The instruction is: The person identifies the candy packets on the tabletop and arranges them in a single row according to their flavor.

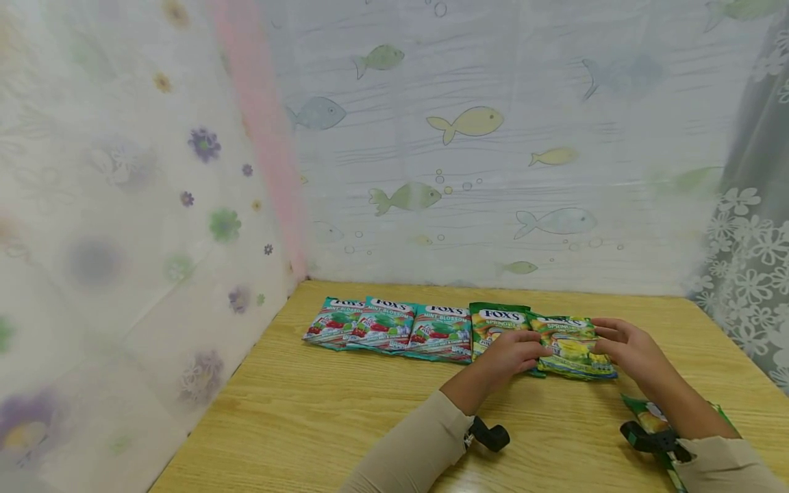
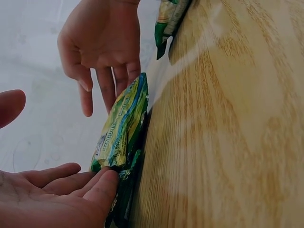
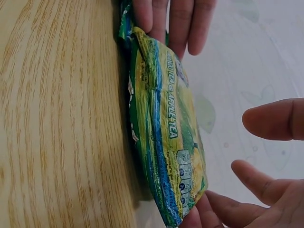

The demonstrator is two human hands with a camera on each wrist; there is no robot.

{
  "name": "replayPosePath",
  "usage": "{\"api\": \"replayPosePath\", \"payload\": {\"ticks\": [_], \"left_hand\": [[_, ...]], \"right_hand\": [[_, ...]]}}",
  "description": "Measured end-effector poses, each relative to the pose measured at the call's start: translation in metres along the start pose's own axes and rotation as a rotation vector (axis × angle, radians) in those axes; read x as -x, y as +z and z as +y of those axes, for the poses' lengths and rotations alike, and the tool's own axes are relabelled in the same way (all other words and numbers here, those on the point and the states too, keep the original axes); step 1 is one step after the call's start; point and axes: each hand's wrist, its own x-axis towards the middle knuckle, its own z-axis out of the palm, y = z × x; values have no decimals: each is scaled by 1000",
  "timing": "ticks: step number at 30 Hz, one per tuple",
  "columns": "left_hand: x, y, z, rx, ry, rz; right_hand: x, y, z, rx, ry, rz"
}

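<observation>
A green and yellow Fox's candy bag [image 1: 570, 349] lies at the right end of a row on the table. My left hand [image 1: 513, 352] touches its left edge with fingers extended, and partly covers the neighbouring green Fox's bag [image 1: 493, 329]. At the other edge, my right hand [image 1: 635, 350] rests its fingertips, thumb held apart. In the right wrist view the end bag [image 3: 166, 109] stretches between both hands' fingers. The left wrist view shows the left palm [image 2: 61, 197] turned up, fingers nearly straight against the bag's side. Neither hand curls round the bag.
Three teal Mint Blossom bags [image 1: 440, 332] continue the row leftward, overlapping. Another green bag [image 1: 650, 414] lies nearer on the wooden table [image 1: 308, 418], partly under the right forearm. Fish-patterned sheeting [image 1: 468, 171] hangs behind, a flowered sheet [image 1: 154, 226] at left, and lacy fabric [image 1: 755, 239] at right.
</observation>
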Motion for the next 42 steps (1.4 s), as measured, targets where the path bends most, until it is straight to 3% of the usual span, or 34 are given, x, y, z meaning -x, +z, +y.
{"api": "replayPosePath", "payload": {"ticks": [20,29,36,42], "left_hand": [[-2,7,1,-63,-13,70],[-2,8,0,-144,0,105],[-4,7,-2,-189,-7,99],[-6,7,-3,-221,-19,92]], "right_hand": [[-1,1,3,-4,28,-9],[-3,1,4,-10,59,-21],[-5,0,4,-4,107,-48],[-4,0,5,4,99,-69]]}}
